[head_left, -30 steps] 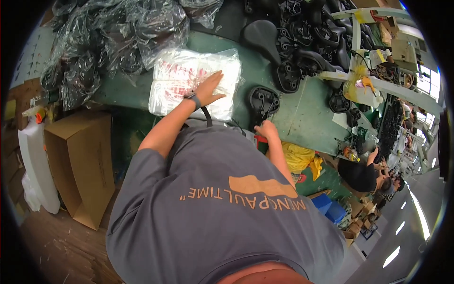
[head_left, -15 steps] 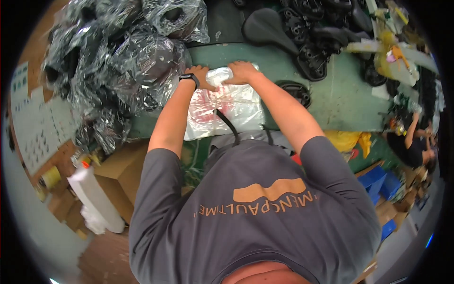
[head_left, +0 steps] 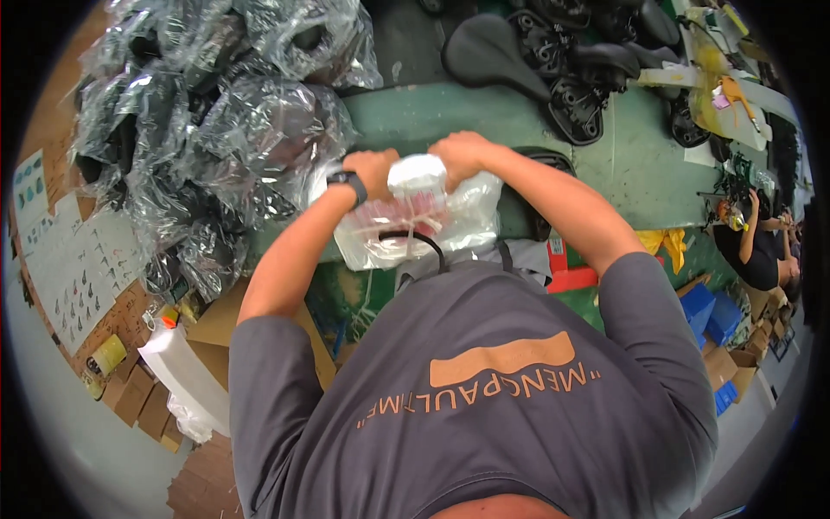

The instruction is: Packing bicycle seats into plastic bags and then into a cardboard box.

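A tied bundle of clear plastic bags (head_left: pixel 471 212) with red print lies at the near edge of the green table, close to my body. String or a band crosses its middle. My left hand (head_left: pixel 373 173), with a dark watch on the wrist, is closed around the bundle's far left part. On the far right part, my right hand (head_left: pixel 460 157) is closed too. Between them the far end bulges up as a white fold. Fingertips are partly hidden by the plastic. Just right of the bundle, a black saddle (head_left: pixel 549 164) is partly covered by my right forearm.
Plastic-wrapped black saddles (head_left: pixel 277 121) are heaped at the left. Bare black saddles (head_left: pixel 493 56) lie at the far right on the green table (head_left: pixel 653 164). Cardboard boxes (head_left: pixel 212 333) stand below left. Blue bins (head_left: pixel 709 316) and another person (head_left: pixel 752 246) are at right.
Both hands have gone from lying on the bundle's far end to gripping it. That end is now raised and bunched, and the bundle has shifted slightly nearer to me.
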The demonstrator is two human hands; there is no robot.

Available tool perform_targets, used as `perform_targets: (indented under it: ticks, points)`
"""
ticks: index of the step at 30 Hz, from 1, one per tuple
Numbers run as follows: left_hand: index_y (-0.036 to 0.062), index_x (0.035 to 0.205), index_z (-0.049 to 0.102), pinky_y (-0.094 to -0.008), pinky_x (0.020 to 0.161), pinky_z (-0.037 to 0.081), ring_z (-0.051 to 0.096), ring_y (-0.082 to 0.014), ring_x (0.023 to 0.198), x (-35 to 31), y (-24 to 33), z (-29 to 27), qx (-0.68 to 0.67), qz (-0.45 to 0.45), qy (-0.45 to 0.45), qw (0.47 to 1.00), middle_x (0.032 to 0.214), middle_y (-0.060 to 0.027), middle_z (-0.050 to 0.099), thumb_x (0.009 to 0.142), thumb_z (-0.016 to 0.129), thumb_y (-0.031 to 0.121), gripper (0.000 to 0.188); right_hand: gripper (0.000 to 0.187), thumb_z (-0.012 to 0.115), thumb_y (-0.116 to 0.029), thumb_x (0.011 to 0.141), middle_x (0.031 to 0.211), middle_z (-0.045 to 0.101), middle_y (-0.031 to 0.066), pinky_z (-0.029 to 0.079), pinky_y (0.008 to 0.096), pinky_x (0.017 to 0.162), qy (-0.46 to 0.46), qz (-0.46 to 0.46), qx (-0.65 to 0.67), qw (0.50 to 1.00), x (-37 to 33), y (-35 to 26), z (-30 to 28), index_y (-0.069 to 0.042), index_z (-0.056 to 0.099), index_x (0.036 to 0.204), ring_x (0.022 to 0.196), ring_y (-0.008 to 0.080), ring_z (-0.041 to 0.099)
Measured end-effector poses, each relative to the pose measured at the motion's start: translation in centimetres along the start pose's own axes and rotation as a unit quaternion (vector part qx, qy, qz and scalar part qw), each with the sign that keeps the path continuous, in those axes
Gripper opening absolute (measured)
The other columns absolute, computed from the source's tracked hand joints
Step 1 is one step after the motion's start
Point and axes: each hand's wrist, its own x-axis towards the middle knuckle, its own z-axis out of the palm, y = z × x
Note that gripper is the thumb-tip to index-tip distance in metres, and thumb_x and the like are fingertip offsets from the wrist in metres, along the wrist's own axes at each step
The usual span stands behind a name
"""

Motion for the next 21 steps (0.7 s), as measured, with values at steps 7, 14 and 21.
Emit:
perform_targets:
  ticks: [7,14,21]
  points:
    - [0.0135,0.119,0.065,-0.0445,0.089,0.050,0.063,-0.0299,0.111,-18.7,12.5,-0.6,0.001,0.018,0.308,0.951,0.112,-0.0083,0.065,0.077,0.072,0.004,0.043,0.047,0.075,-0.009,0.073,0.115,0.067,0.0107,0.047,0.0412,0.088,0.280,-0.058,-0.133,0.949,-18.3,-13.0,1.7,-0.010,0.069,0.119,0.106,0.0308,0.063]
    - [0.0141,0.129,0.063,-0.0466,0.097,0.048,0.062,-0.0306,0.115,-10.0,8.9,20.7,0.050,0.027,0.337,0.940,0.126,-0.0095,0.063,0.087,0.064,0.010,0.042,0.047,0.069,-0.016,0.084,0.138,0.061,0.0150,0.048,0.0432,0.101,0.342,-0.077,-0.159,0.923,-11.9,-2.3,19.4,-0.009,0.067,0.130,0.123,0.0327,0.059]
    - [0.0065,0.090,0.070,-0.0543,0.075,0.053,0.069,-0.0377,0.083,-6.5,15.8,18.1,-0.143,-0.069,0.356,0.921,0.087,-0.0144,0.072,0.096,0.069,0.021,0.015,0.039,0.079,-0.021,0.089,0.104,0.072,0.0174,0.056,0.0450,0.077,0.427,0.289,0.280,0.810,-21.6,1.8,24.1,-0.002,0.069,0.121,0.089,0.0338,0.071]
